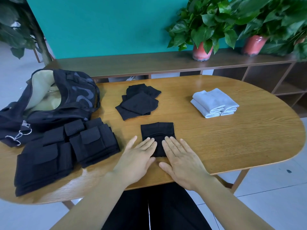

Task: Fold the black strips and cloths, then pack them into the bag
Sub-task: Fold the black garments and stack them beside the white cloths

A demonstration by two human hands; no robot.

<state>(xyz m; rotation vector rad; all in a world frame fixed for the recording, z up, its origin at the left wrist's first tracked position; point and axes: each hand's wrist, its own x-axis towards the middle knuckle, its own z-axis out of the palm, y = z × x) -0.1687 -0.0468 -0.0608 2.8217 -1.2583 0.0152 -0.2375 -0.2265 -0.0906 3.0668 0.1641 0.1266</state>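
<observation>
A small folded black cloth (pixel 157 132) lies near the front edge of the wooden table (pixel 232 143). My left hand (pixel 137 156) and my right hand (pixel 181 161) lie flat with straight fingers on its near part, side by side. Behind it sits a loose pile of black cloths (pixel 138 102). To the left, folded black strips with pocket flaps (pixel 66 150) lie in stacks. The black bag (pixel 54 103) stands open at the far left, its pale lining showing.
A stack of folded white towels (pixel 215 103) sits at the right middle of the table. Behind the table runs a low wooden shelf (pixel 149 63) with two potted plants (pixel 202 52). The table's rounded right end lies beyond the towels.
</observation>
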